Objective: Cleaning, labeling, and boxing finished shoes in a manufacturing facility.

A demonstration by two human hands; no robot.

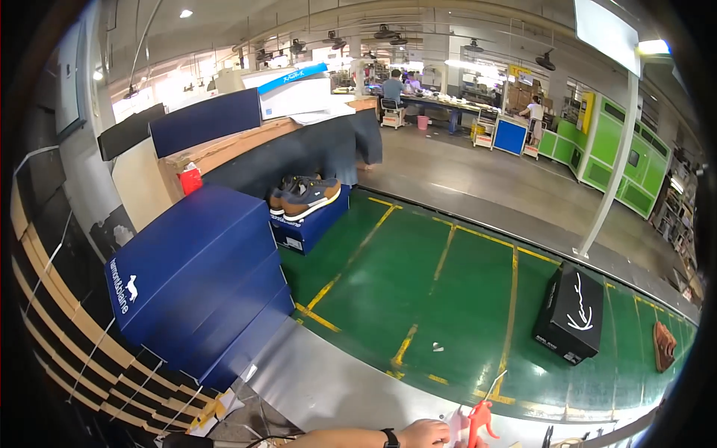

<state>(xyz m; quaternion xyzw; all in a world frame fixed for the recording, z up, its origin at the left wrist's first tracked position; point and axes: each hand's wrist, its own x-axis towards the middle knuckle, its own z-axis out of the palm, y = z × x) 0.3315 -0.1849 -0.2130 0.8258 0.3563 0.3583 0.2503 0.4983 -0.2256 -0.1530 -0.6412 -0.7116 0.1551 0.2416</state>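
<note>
My left forearm, with a dark wristband, reaches in along the lower edge. My left hand (424,434) is closed at the metal bench edge (336,373); the lower part of its fingers is cut off, so what it holds, if anything, does not show. Just right of it stands a red air blow gun (480,422) with its thin nozzle pointing up. Something pale and pinkish lies between the hand and the gun, too unclear to name. My right hand cannot be made out.
Blue shoeboxes (202,276) are stacked at left. Behind them, a pair of dark brown sneakers (306,197) rests on another blue box (306,233). A black shoebox (571,313) and a brown shoe (663,346) lie on the green conveyor belt (373,276). People work in the distance.
</note>
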